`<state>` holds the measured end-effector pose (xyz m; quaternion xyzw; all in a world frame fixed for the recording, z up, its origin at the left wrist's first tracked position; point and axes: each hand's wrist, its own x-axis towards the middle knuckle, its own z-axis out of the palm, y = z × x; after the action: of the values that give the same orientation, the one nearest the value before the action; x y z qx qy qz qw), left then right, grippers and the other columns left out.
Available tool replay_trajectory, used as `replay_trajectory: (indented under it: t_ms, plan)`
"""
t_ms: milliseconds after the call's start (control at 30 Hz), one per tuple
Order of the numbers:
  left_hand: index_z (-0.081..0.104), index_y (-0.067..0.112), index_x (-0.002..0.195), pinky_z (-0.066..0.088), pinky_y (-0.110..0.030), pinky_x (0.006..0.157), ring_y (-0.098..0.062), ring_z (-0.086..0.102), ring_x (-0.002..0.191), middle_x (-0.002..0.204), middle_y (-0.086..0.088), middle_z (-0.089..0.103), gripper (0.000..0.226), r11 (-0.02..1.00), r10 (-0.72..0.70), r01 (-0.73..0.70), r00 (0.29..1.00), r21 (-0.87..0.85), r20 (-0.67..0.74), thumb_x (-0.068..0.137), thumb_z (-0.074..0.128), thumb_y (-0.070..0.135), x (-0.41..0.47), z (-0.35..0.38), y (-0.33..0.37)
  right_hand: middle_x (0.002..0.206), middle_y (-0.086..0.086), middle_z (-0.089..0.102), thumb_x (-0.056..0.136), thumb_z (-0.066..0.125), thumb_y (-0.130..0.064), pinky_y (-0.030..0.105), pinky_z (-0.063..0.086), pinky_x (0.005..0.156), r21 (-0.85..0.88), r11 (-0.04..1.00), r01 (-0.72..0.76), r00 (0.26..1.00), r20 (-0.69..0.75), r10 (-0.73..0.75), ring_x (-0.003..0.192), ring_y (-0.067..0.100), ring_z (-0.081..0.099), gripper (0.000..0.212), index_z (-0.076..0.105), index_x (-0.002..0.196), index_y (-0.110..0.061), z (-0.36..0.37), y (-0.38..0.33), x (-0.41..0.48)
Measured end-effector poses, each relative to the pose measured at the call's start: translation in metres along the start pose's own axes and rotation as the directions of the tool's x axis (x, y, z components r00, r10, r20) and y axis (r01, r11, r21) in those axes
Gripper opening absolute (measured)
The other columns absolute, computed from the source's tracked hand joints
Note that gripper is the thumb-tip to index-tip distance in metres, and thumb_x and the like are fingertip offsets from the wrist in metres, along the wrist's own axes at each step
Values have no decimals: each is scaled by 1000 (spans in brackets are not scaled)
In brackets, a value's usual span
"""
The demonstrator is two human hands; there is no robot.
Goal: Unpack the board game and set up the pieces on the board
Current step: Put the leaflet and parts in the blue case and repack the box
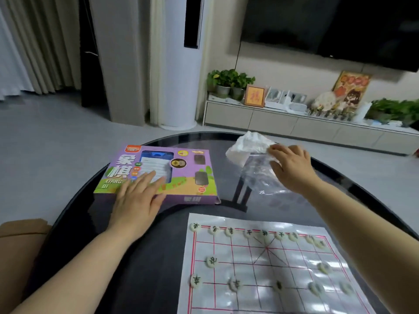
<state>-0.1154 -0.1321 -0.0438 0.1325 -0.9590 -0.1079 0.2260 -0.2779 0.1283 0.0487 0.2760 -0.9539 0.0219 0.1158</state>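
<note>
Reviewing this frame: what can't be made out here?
Head view:
- Board: near half cut off by the bottom edge.
- Pieces on its right side: characters blurred and lost in glare.
- Game box: contents hidden by its front and the left hand resting on it.
- Right hand: curled fingers hide whether it pinches the clear bag or the white wad.

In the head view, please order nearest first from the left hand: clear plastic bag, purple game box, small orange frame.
1. Purple game box, under the left hand.
2. Clear plastic bag, by the right hand.
3. Small orange frame, far back on the cabinet.
</note>
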Motion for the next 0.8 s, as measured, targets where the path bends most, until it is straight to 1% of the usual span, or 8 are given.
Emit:
replay_trajectory:
  t_ms: [67,167,300,433,567,667,733,800]
  plan:
    - [33,22,139,-1,-28,110,-18,21,139,150,-2,25,76,999,-35,36,996,-15,88,78,6,59,3,5,13,148,-7,29,93,24,-36,29,12,102,-29,999,-30,998,51,32,130,23,24,49,36,138,-20,4,12,-13]
    - [15,29,144,-5,-30,112,-10,6,141,154,6,10,50,995,-51,35,983,94,175,97,19,45,9,12,20,150,-9,24,97,31,-31,30,12,105,-79,995,-53,988,137,64,131,22,22,44,31,140,-22,16,26,-29]
    - [17,30,143,-6,-30,112,-10,5,141,153,7,12,48,996,-52,38,983,83,177,97,24,39,11,12,20,152,-10,19,95,37,-32,33,11,110,-106,992,-74,961,260,99,135,23,18,41,37,136,-26,32,45,-42]
    - [28,26,140,-4,-31,112,-11,11,140,151,5,20,46,997,-52,43,985,58,167,96,29,37,19,4,29,151,-3,23,88,52,-39,32,14,111,96,985,-145,981,145,130,137,22,18,58,32,140,-20,38,50,-37]
    - [36,25,137,-1,-27,112,-9,17,139,149,6,26,41,999,48,-47,994,-20,100,96,35,32,33,-2,52,153,1,16,84,54,-50,38,11,114,76,997,-21,970,243,2,141,24,12,77,17,144,-18,47,23,-14]
    - [41,24,134,-2,-24,110,-8,20,137,146,6,33,39,994,84,-78,993,-75,82,96,37,30,40,2,70,139,10,39,86,51,-45,38,29,103,15,997,-81,935,348,71,127,29,38,61,33,132,-9,60,6,4]
    - [46,23,131,-1,-24,111,-9,26,135,142,6,40,40,992,99,-93,992,-88,77,95,35,36,40,6,75,125,12,52,90,47,-26,32,38,86,4,991,-131,933,339,122,113,29,50,38,44,121,-5,63,2,10]
    - [53,21,125,1,-26,111,-11,34,130,134,5,49,53,987,122,-115,991,-110,54,82,29,40,39,9,79,109,10,58,88,43,-5,30,39,79,-72,994,-79,944,316,98,104,27,54,28,49,115,-4,59,2,12]
